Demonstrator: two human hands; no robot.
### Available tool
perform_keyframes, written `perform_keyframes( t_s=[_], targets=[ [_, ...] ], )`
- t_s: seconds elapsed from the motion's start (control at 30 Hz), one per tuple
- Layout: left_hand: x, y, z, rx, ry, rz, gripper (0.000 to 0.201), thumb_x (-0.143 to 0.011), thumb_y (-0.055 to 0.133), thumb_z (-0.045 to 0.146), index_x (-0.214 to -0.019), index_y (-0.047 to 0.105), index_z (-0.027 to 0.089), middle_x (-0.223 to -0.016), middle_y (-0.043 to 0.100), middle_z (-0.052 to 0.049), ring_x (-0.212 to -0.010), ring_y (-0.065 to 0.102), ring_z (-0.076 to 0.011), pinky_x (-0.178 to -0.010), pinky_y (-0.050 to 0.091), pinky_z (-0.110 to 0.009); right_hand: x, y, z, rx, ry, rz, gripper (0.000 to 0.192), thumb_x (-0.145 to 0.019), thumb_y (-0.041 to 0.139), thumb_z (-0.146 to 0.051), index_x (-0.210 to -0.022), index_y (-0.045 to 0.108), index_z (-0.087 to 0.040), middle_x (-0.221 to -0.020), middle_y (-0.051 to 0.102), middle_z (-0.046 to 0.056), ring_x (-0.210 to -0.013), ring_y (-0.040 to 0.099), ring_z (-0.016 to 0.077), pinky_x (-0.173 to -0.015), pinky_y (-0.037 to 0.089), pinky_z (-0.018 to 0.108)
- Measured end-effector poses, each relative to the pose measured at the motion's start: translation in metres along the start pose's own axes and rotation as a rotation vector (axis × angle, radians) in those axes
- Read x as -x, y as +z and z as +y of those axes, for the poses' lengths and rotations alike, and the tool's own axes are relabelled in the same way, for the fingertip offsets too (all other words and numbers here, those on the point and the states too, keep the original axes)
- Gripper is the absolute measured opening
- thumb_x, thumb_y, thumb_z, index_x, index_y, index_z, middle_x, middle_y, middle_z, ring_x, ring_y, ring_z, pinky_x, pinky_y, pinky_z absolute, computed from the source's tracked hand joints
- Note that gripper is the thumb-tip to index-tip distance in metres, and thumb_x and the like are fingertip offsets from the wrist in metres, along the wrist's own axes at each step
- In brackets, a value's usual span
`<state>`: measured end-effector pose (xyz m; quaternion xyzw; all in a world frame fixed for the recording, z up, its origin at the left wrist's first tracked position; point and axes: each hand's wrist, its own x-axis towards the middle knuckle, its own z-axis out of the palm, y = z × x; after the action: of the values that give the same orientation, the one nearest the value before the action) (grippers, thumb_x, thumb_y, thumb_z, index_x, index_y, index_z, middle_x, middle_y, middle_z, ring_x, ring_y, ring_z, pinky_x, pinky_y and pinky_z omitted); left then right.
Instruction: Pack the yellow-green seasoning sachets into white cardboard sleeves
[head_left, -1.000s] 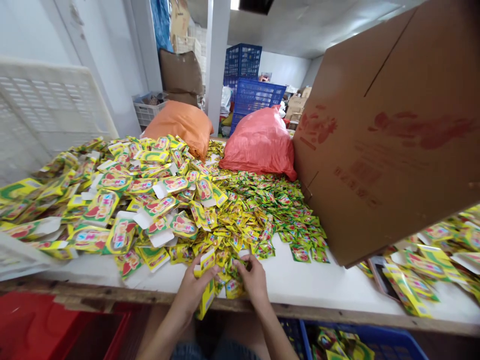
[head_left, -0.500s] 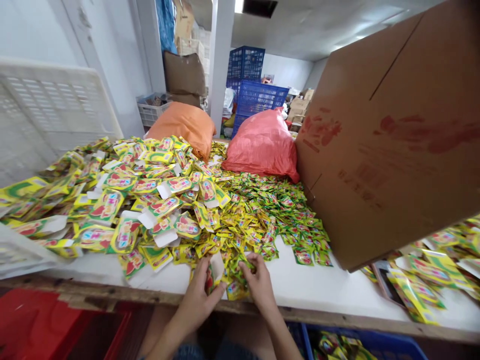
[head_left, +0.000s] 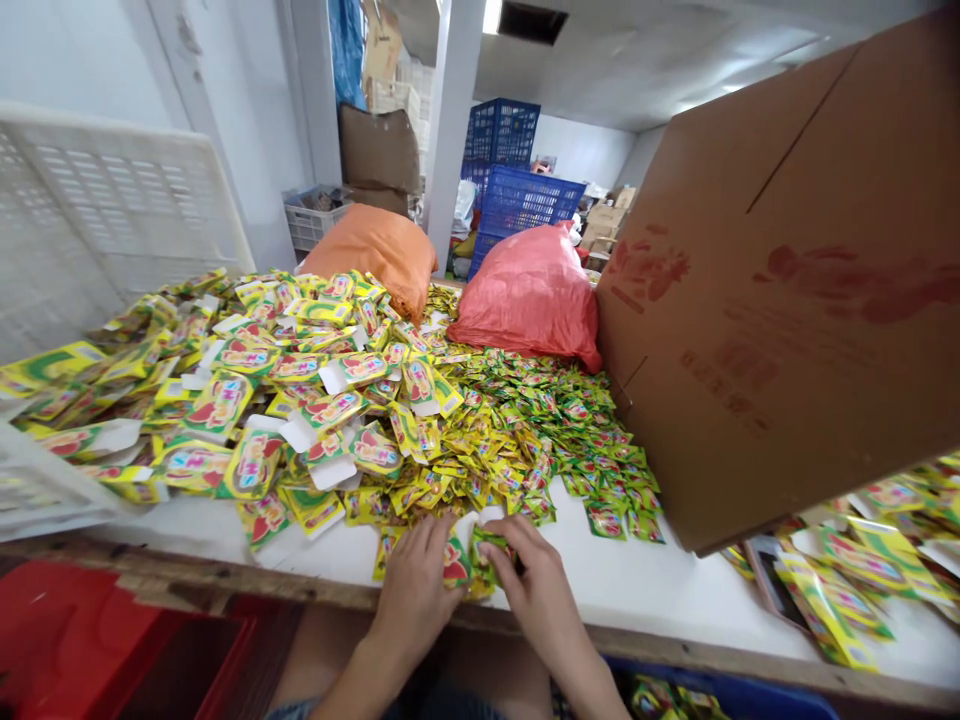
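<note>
Close to the table's front edge, my left hand (head_left: pixel 421 572) is closed around a small printed box (head_left: pixel 456 563) with a watermelon picture and a raised white flap. My right hand (head_left: pixel 541 577) pinches small green-yellow sachets (head_left: pixel 484 548) right beside the box's flap end. Fingers partly cover both, so how far the sachets reach into the box cannot be seen. Loose sachets (head_left: pixel 495 455) spread in a heap just beyond my hands, yellow nearer and greener to the right. Several open-flapped yellow boxes (head_left: pixel 251 465) are piled to the left.
A large brown carton (head_left: pixel 750 300) leans at the right. Red (head_left: pixel 529 290) and orange (head_left: pixel 375 250) sacks sit behind the heap. A white crate (head_left: pixel 150 190) stands left. More boxes (head_left: pixel 862 560) and a phone (head_left: pixel 780 580) lie right; a blue bin (head_left: pixel 735 690) is below.
My hands have come together, bringing the sachets up to the box. The box has shifted right, and my left hand now covers more of it. The view has tilted slightly.
</note>
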<state>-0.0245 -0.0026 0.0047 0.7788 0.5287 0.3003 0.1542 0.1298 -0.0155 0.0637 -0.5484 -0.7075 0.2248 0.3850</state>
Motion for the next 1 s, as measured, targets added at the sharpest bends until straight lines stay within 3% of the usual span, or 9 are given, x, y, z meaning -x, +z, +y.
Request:
perform_keyframes(
  t_s=[0.1, 0.17, 0.3, 0.4, 0.5, 0.63, 0.7, 0.87, 1.0],
  targets=[
    [0.001, -0.002, 0.002, -0.059, 0.051, -0.069, 0.058, -0.063, 0.054, 0.012, -0.12, 0.047, 0.017, -0.109, 0.059, -0.011, -0.1, 0.054, -0.029, -0.085, 0.044, -0.044, -0.002, -0.002, 0.001, 0.128, -0.001, -0.141, 0.019, -0.081, 0.047, -0.015, -0.088, 0.064, -0.023, -0.086, 0.059, 0.004, -0.079, 0.058, 0.0176, -0.072, 0.045, 0.026],
    [0.001, -0.004, 0.004, -0.081, 0.078, -0.105, 0.057, -0.063, 0.053, 0.011, -0.119, 0.048, 0.018, -0.108, 0.06, -0.011, -0.099, 0.053, -0.0293, -0.084, 0.043, -0.044, -0.004, -0.001, 0.003, 0.156, 0.022, -0.169, 0.021, -0.078, 0.049, -0.012, -0.088, 0.062, -0.024, -0.084, 0.058, 0.002, -0.077, 0.059, 0.0172, -0.07, 0.045, 0.026],
    [-0.001, -0.006, 0.005, -0.065, 0.066, -0.083, 0.056, -0.063, 0.054, 0.012, -0.118, 0.048, 0.016, -0.11, 0.059, -0.012, -0.101, 0.053, -0.0299, -0.085, 0.042, -0.044, -0.009, 0.011, 0.009, 0.006, 0.147, 0.044, 0.04, -0.071, 0.059, -0.015, -0.11, 0.047, -0.021, -0.081, 0.057, 0.0, -0.064, 0.056, 0.0151, -0.059, 0.045, 0.024],
    [-0.001, -0.003, 0.006, -0.013, 0.032, -0.027, 0.053, -0.066, 0.054, 0.013, -0.118, 0.047, 0.013, -0.109, 0.059, -0.013, -0.101, 0.053, -0.0291, -0.086, 0.043, -0.044, -0.006, 0.022, 0.011, -0.034, 0.175, 0.178, 0.034, -0.072, 0.064, -0.022, -0.1, 0.047, -0.019, -0.072, 0.054, -0.003, -0.059, 0.052, 0.0139, -0.056, 0.043, 0.024],
    [0.0, 0.001, 0.006, 0.045, -0.005, 0.056, 0.05, -0.067, 0.056, 0.015, -0.116, 0.047, 0.015, -0.107, 0.059, -0.013, -0.1, 0.054, -0.0288, -0.084, 0.044, -0.044, 0.003, 0.028, 0.009, 0.046, 0.076, 0.222, 0.017, -0.076, 0.062, -0.027, -0.089, 0.054, -0.021, -0.078, 0.059, 0.001, -0.07, 0.054, 0.0163, -0.066, 0.043, 0.027],
    [0.0, 0.004, 0.006, 0.133, -0.051, 0.161, 0.046, -0.072, 0.06, 0.026, -0.115, 0.046, 0.017, -0.106, 0.058, -0.013, -0.1, 0.054, -0.0291, -0.083, 0.044, -0.045, 0.01, 0.026, 0.002, 0.117, -0.036, 0.224, 0.025, -0.083, 0.054, -0.029, -0.107, 0.052, -0.023, -0.094, 0.062, 0.004, -0.086, 0.056, 0.0195, -0.079, 0.04, 0.033],
    [0.001, 0.005, 0.007, 0.193, -0.081, 0.182, 0.048, -0.073, 0.06, 0.031, -0.116, 0.044, 0.016, -0.108, 0.057, -0.014, -0.102, 0.053, -0.0293, -0.085, 0.043, -0.046, 0.008, 0.022, -0.001, 0.149, -0.033, 0.234, 0.024, -0.084, 0.054, -0.03, -0.106, 0.051, -0.022, -0.094, 0.063, 0.004, -0.088, 0.056, 0.0199, -0.081, 0.037, 0.035],
    [0.006, 0.007, 0.007, 0.332, -0.122, 0.216, 0.052, -0.075, 0.06, 0.031, -0.121, 0.04, 0.018, -0.115, 0.053, -0.014, -0.11, 0.05, -0.0283, -0.09, 0.041, -0.047, -0.009, 0.013, -0.009, 0.243, -0.047, 0.101, 0.015, -0.082, 0.056, -0.036, -0.087, 0.056, -0.022, -0.083, 0.064, 0.002, -0.074, 0.056, 0.0177, -0.072, 0.035, 0.032],
    [0.007, 0.006, 0.006, 0.381, -0.148, 0.215, 0.049, -0.074, 0.06, 0.033, -0.118, 0.045, 0.018, -0.113, 0.056, -0.013, -0.108, 0.051, -0.0287, -0.089, 0.041, -0.048, -0.022, 0.008, -0.015, 0.315, -0.088, 0.016, 0.018, -0.078, 0.061, -0.037, -0.084, 0.055, -0.021, -0.077, 0.063, 0.0, -0.074, 0.055, 0.0175, -0.071, 0.032, 0.031]
  ],
)
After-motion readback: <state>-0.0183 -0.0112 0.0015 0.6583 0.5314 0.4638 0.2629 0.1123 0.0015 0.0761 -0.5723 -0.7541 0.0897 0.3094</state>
